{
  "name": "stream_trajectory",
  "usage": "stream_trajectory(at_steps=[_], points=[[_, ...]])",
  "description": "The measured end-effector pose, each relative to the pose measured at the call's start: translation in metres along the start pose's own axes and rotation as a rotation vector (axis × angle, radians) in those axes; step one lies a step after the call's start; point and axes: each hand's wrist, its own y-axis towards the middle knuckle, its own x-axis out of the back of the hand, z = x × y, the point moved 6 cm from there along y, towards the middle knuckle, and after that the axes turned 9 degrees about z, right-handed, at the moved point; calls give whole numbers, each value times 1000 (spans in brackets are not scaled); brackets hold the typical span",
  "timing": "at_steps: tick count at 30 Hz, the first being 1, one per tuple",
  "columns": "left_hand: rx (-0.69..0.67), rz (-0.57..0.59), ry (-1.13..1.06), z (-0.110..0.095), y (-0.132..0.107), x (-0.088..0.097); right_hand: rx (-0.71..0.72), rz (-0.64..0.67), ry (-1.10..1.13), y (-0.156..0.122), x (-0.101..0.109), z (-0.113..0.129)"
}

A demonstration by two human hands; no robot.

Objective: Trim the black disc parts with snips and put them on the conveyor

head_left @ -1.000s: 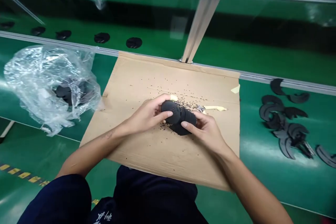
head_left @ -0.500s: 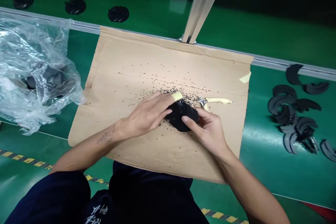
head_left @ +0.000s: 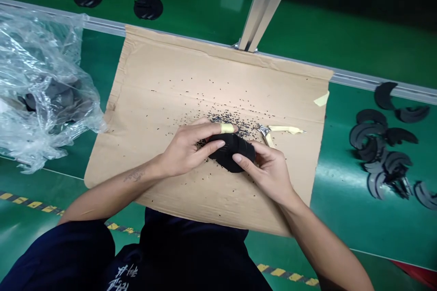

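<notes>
Between my two hands is a dark, curved black part (head_left: 229,154), held over the cardboard sheet (head_left: 153,63). My left hand (head_left: 191,146) grips its left side, thumb in front and a finger wrapped in yellow tape along the top. On the right edge, my right hand (head_left: 268,166) pinches it with the thumb on the near face; the other fingers are partly hidden behind. Many tiny black bits (head_left: 223,116) lie scattered just beyond the part. Near my right fingers, a pair of nippers (head_left: 269,132) with pale yellow handles rests on the cardboard, jaws toward the left.
At the right, curved black pieces (head_left: 370,134) lie in a loose pile on the green tabletop (head_left: 344,218). A clear plastic bag (head_left: 51,91) with dark parts inside sits at the left. Round black pieces (head_left: 148,7) stand beyond the metal rail, and an upright metal post (head_left: 266,7) rises at the back.
My left hand has shifted its grip, its thumb and taped finger now closed over the part's upper left. The part has turned slightly. The whole view has shifted a little.
</notes>
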Motion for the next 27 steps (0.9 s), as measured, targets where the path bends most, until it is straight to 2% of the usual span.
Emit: stream_trajectory(at_steps=[3, 6, 10, 16, 23, 27], points=[[-10, 16, -14, -1, 1, -2, 5, -12, 11, 0, 1, 1], [-28, -16, 39, -3, 0, -3, 13, 25, 34, 0, -3, 3], [-105, -64, 210, -6, -2, -6, 21, 16, -14, -2, -5, 7], [-221, -47, 287, -11, -4, -17, 46, -23, -79, -4, -3, 7], [-142, -57, 258, -6, -3, -15, 96, -72, -138, -5, -2, 11], [-166, -69, 282, -6, -4, -16, 80, -53, -113, -5, -3, 10]])
